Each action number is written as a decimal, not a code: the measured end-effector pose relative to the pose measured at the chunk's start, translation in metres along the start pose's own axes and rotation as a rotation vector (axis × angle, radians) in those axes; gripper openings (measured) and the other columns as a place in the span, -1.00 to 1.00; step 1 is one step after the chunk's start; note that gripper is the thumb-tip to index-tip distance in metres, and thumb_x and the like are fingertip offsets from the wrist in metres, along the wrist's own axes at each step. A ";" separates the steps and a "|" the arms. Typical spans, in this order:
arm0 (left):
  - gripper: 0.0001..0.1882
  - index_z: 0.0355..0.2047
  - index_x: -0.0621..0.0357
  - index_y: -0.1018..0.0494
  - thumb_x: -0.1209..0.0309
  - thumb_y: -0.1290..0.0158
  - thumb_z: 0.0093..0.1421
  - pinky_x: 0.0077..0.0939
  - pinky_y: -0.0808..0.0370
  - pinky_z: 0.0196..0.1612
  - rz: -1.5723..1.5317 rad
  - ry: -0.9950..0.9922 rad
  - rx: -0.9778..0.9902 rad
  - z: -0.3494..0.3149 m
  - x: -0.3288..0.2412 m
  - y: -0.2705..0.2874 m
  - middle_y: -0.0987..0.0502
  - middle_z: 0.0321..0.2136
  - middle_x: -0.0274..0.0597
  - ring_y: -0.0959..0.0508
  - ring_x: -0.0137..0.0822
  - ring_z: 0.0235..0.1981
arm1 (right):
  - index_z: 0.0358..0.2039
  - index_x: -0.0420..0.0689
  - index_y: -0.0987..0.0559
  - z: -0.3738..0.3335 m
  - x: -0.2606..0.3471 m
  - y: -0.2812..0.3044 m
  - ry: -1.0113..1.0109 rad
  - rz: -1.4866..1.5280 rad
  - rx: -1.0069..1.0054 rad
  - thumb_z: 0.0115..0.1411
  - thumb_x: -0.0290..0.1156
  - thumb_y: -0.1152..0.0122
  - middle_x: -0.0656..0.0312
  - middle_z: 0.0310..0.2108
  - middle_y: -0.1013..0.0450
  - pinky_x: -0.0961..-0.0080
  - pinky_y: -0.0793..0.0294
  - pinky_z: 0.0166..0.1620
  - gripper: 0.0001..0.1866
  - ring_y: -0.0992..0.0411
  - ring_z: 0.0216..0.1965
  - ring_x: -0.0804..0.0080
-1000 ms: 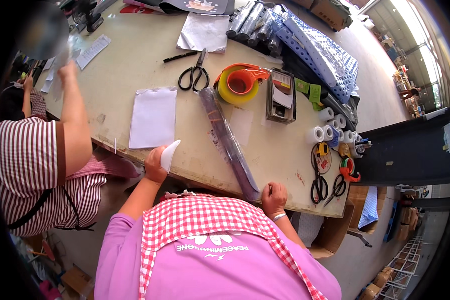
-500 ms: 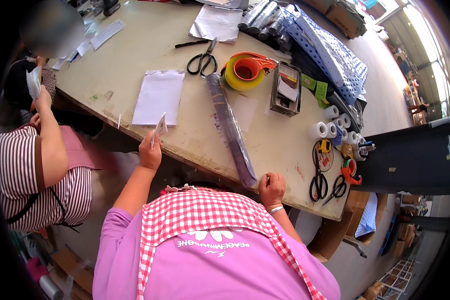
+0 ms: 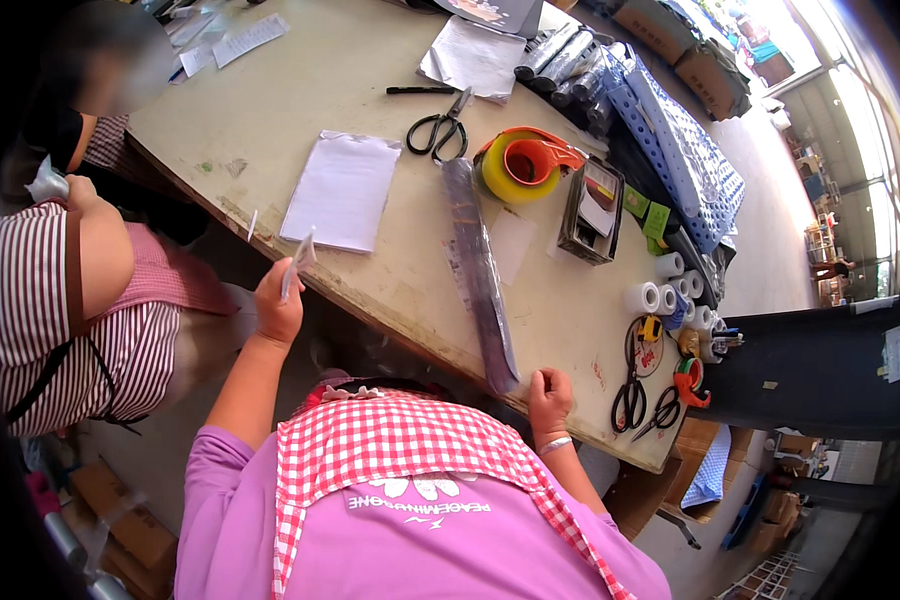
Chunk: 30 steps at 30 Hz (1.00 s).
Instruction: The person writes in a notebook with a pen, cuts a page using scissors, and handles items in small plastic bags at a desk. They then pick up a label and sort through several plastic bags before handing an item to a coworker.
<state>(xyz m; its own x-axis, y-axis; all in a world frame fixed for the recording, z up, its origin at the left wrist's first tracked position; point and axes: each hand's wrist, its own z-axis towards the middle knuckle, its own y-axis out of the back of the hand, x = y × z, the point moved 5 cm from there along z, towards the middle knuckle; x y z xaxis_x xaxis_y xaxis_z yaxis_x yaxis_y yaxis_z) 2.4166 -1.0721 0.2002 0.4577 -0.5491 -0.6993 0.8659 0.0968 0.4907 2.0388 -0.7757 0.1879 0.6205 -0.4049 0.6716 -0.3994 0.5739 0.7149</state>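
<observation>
My left hand [image 3: 278, 303] is closed round a small pale printed card [image 3: 299, 262], held edge-on just off the table's front edge. Beyond it a white sheet of paper [image 3: 342, 190] lies flat. My right hand [image 3: 549, 402] rests as a loose fist at the front edge, with nothing visible in it. Just left of that fist is the near end of a long dark roll in clear plastic [image 3: 485, 285], lying lengthwise on the table. At the roll's far end are black-handled scissors [image 3: 438, 130] and an orange tape dispenser [image 3: 530, 165] with yellow tape.
Right of the dispenser stands an open box of cards [image 3: 592, 212]. White rolls [image 3: 655, 297], a tape measure [image 3: 651, 328] and more scissors [image 3: 629, 400] lie at the right. Blue patterned wrapped goods [image 3: 670, 150] fill the far right. A co-worker in a striped shirt [image 3: 130, 370] is at the left.
The view has shifted, so the table's things sit further right and lower. My left hand has drawn slightly back from the paper, still with the card. My right hand remains a fist beside the roll.
</observation>
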 end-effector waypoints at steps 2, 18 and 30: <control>-0.85 -0.18 0.23 -0.42 0.52 0.05 0.24 -0.45 -0.40 -0.54 -0.004 0.036 -0.043 0.017 0.019 0.003 -0.40 -0.66 -0.17 -0.44 -0.31 -0.64 | -0.45 -0.21 -0.51 0.002 -0.005 -0.001 -0.201 0.134 0.009 0.17 -0.35 -0.14 0.19 -0.56 -0.42 0.50 -0.37 -0.39 -0.82 -0.37 -0.51 0.46; -0.82 -0.31 0.25 -0.44 0.39 0.09 0.27 -0.41 -0.41 -0.52 0.005 0.331 -0.073 0.125 0.182 0.021 -0.44 -0.65 -0.16 -0.48 -0.27 -0.62 | -0.53 -0.15 -0.43 0.006 -0.018 -0.017 -0.214 -0.555 -0.365 0.23 -0.29 0.01 0.04 -0.59 -0.37 0.24 -0.34 -0.46 -0.74 -0.34 -0.57 0.08; -0.63 -0.21 0.22 -0.42 0.67 0.00 -0.11 -0.16 -0.50 -0.25 0.246 0.060 -0.086 0.129 0.167 0.013 -0.54 -0.34 0.05 -0.54 0.10 -0.31 | -0.57 -0.16 -0.34 0.004 -0.031 -0.018 -0.240 -0.598 -0.347 0.21 -0.30 0.02 0.00 -0.59 -0.32 0.13 -0.30 -0.43 -0.73 -0.31 -0.53 -0.03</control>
<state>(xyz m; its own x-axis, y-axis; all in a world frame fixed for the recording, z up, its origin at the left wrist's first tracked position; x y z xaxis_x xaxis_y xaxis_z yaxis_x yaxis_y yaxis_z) 2.4788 -1.2697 0.1568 0.6653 -0.4500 -0.5957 0.7401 0.2932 0.6052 2.0241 -0.7762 0.1554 0.4845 -0.8417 0.2382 0.2230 0.3821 0.8968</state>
